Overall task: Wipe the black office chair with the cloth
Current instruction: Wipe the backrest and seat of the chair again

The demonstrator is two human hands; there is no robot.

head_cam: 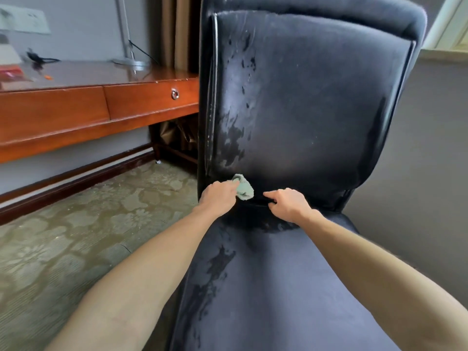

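Note:
The black office chair [309, 102] fills the middle and right of the view, its tall backrest upright and its seat running toward me. Worn, flaking patches mark the backrest's left side and the seat. My left hand [220, 198] grips a small pale green cloth [243, 188] and presses it against the bottom left of the backrest, just above the seat crease. My right hand [288, 202] rests at the crease to the right of the cloth, fingers curled with the index finger pointing left along the gap.
A reddish wooden desk [101, 105] with a ring-pull drawer stands to the left, holding a lamp base [131, 62] and small items. Patterned carpet [76, 224] covers the floor on the left. A grey wall lies behind the chair on the right.

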